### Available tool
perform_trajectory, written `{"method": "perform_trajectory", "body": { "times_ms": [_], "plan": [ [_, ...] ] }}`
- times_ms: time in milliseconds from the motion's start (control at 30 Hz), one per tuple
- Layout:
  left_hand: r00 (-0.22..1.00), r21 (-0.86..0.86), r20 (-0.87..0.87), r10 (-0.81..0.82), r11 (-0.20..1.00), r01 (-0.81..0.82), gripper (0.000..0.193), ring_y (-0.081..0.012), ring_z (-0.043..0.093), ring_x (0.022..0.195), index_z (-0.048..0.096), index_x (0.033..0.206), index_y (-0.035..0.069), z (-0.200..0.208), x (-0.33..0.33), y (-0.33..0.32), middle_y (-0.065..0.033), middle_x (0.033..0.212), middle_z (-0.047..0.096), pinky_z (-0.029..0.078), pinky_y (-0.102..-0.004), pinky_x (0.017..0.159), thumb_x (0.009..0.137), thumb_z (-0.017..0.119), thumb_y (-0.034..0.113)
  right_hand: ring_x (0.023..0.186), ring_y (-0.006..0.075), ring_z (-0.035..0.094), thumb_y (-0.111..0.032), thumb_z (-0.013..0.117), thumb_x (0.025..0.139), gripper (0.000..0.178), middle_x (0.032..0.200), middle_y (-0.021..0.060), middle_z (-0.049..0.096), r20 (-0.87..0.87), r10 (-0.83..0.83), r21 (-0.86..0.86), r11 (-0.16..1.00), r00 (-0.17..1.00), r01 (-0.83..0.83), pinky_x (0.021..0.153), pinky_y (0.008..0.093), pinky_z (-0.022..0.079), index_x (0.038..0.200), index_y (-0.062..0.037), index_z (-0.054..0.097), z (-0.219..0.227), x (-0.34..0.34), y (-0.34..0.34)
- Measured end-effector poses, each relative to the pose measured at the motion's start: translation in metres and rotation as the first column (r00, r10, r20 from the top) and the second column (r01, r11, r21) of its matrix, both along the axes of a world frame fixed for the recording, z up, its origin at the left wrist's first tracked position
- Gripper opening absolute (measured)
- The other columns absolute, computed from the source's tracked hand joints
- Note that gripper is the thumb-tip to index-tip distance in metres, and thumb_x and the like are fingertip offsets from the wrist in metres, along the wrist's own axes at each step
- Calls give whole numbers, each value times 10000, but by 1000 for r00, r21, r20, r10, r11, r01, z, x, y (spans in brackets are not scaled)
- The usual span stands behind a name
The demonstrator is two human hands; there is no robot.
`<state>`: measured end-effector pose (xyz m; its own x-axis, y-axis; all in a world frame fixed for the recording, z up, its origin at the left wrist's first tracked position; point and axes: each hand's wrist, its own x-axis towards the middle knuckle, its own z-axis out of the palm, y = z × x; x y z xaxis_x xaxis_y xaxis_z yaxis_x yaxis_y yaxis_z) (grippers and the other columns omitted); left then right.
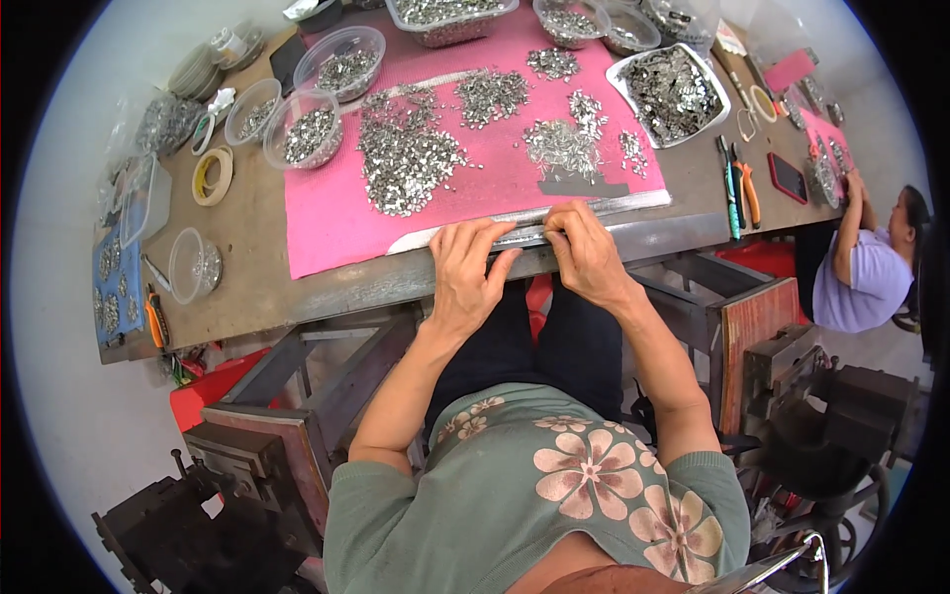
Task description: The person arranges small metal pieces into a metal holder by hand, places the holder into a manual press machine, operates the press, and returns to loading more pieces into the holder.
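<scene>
At the table's front edge a narrow silvery strip [522,236] lies between my hands; its exact kind I cannot make out. My left hand [460,272] has its fingers bent over the strip's left end, with the thumb below. Opposite it, my right hand [589,257] grips the right end with curled fingers. Beyond them, a pink mat [327,233] bears a large heap of small shiny metal pieces [401,168]. Thin silvery pieces [564,147] lie in another heap, and a grey strip [584,188] is just in front of it.
Clear bowls [302,129] of metal pieces and a tape roll [211,178] stand left. A white tray [727,114] of flat pieces, orange-handled pliers [749,193] and a red phone [787,178] are right. Another person [866,262] sits at the far right. Dark machines [213,510] flank me.
</scene>
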<state>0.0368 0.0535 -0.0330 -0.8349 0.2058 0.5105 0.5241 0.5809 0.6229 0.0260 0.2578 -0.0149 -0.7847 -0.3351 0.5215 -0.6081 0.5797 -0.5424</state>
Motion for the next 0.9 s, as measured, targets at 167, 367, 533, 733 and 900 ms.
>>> {"method": "perform_trajectory", "body": {
  "times_ms": [167,367,533,733,900],
  "plan": [
    [1000,4,-3,-3,1000,3,326,-263,585,1029,710,1142,82,1,0,1,-67,1087,661,382,-397,960,835,785,164,895,368,593,44,636,874,155,966,168,562,9,39,57,998,999,-40,801,437,490,975,8,524,4,-2,4],
    [1000,11,-14,-2,1000,3,322,-261,585,1028,710,1141,86,0,0,2,-65,1082,667,380,-396,960,836,782,161,894,363,586,47,628,876,146,947,169,544,7,85,105,991,996,-86,792,435,492,968,17,518,11,-3,6],
    [1000,16,-26,0,1000,1,320,-261,586,1020,710,1138,88,-1,-2,2,-63,1079,668,379,-397,956,833,783,154,890,362,589,57,615,879,146,957,171,546,-5,112,179,978,994,-110,792,433,494,981,27,516,14,-8,8],
    [999,21,-39,8,1000,-8,323,-269,590,1012,707,1128,86,0,-2,0,-70,1074,669,384,-402,946,821,787,144,886,353,576,17,586,834,168,961,178,529,-36,184,389,908,982,-155,811,420,492,993,32,533,27,-13,9],
    [999,35,-52,10,999,-8,341,-275,597,1025,700,1125,83,-1,2,3,-76,1073,669,390,-412,940,800,796,122,908,320,566,-66,596,789,171,932,155,493,-109,244,617,777,964,-126,835,403,484,930,-1,522,37,-9,5]
  ]
}}
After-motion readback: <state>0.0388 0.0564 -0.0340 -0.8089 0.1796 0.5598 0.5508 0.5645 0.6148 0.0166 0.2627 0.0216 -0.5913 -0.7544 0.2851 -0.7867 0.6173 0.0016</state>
